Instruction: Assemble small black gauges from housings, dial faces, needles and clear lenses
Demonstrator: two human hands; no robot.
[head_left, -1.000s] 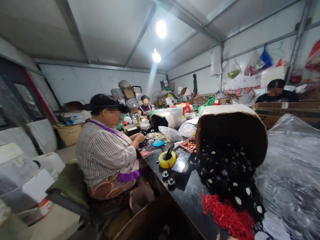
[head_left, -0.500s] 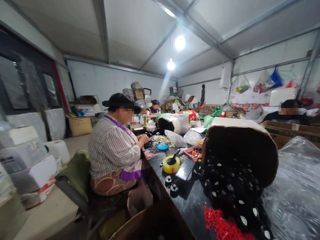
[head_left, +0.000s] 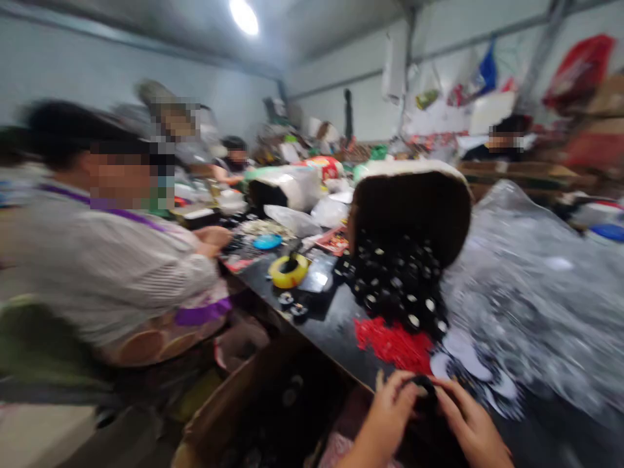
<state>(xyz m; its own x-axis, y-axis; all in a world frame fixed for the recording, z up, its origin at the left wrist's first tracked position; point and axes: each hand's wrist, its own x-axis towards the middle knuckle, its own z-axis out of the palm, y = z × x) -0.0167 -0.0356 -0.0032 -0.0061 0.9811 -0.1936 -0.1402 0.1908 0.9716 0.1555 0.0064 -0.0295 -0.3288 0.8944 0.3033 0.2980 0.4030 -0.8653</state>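
Note:
My left hand (head_left: 390,413) and my right hand (head_left: 470,416) meet at the table's near edge, fingers closed on a small black piece (head_left: 425,385) between them. Blur and the fingers hide much of its shape. Just beyond my left hand lies a heap of thin red plastic strips (head_left: 390,344). White rounded pieces with dark fringes (head_left: 468,357) are spread past my right hand. Farther back, many small black pieces with white spots (head_left: 397,276) spill out of a tipped container (head_left: 414,167).
A yellow tape roll (head_left: 288,272) and a phone-like flat slab (head_left: 318,274) lie left on the dark table. Clear plastic bags (head_left: 531,292) bulge at the right. An open carton (head_left: 214,416) stands below the table edge. A co-worker in a striped shirt (head_left: 121,273) sits at the left.
The view has swung right and down, bringing both my hands into sight with the small black piece. Fringed white pieces now show too.

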